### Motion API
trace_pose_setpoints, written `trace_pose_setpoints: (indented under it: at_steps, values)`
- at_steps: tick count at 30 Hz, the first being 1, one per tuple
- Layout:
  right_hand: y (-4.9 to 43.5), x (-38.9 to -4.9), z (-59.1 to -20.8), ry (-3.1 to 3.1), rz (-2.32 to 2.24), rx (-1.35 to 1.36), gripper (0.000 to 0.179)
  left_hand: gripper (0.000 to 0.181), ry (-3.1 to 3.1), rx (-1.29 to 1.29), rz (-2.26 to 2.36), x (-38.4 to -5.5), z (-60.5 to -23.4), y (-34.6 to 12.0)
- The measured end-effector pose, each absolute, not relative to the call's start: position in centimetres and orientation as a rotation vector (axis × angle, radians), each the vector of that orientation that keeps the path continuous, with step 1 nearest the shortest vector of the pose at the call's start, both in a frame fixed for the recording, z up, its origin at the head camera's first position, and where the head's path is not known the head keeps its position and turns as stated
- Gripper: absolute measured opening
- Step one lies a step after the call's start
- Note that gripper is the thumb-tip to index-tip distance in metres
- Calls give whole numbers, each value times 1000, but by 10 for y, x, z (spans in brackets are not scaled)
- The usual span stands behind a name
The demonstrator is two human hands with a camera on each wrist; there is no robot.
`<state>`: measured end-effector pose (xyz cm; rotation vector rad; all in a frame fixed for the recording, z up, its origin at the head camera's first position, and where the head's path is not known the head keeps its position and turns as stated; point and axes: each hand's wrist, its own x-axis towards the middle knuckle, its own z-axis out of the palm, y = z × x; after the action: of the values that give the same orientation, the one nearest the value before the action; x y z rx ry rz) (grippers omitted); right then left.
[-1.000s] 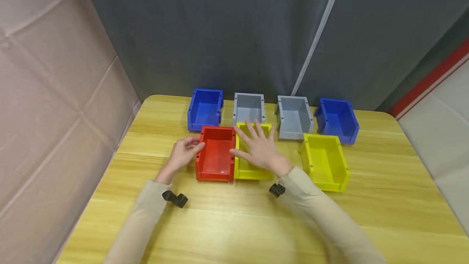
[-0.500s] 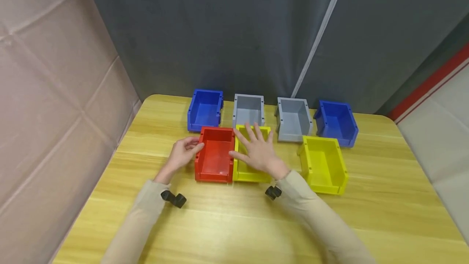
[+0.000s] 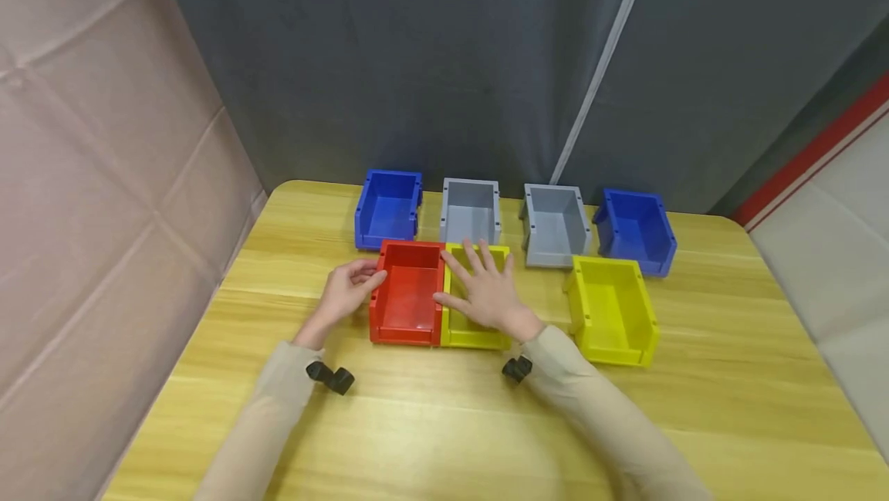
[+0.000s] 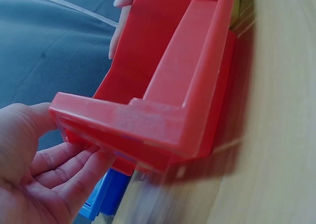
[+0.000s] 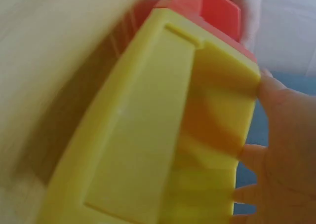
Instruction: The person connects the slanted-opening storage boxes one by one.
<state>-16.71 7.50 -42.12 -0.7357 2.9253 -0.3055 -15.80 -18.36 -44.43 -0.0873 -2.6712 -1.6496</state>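
In the head view, a red storage bin (image 3: 410,300) and a yellow storage bin (image 3: 475,339) stand side by side, their walls touching. My left hand (image 3: 344,291) holds the red bin's left wall, thumb at the rim and fingers outside; the left wrist view shows this grip on the red bin (image 4: 148,61). Over the yellow bin, my right hand (image 3: 491,299) is spread flat with fingertips toward its back rim. From the right wrist, the thumb touches the rim of the yellow bin (image 5: 138,120), and the other fingertips reach behind its edge.
Behind them stand a blue bin (image 3: 387,211), a grey bin (image 3: 471,208), another grey bin (image 3: 556,227) and a second blue bin (image 3: 635,231). To the right sits another yellow bin (image 3: 614,312). A dark curtain (image 3: 417,61) hangs behind the wooden table (image 3: 430,431).
The yellow bin under my right hand has slid slightly toward me, so its back rim is now about level with the red bin's. My left hand has stayed on the red bin.
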Motion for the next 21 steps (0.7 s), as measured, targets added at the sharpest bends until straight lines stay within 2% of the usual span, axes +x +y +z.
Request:
trace_pose_setpoints:
  at_steps: [6,12,21]
  values:
    - [84,-174,-416,3009,-579,-732,68,33,-2673,-104,-1648,-160,-445,-183]
    - [106,-182,-407,3088,-1028,-809,50,33,-2677,-116,-1639,-160,-446,-184]
    - [141,-186,-393,3145,-1162,-758,41,35,-2682,-103,-1643,-158,-446,-186]
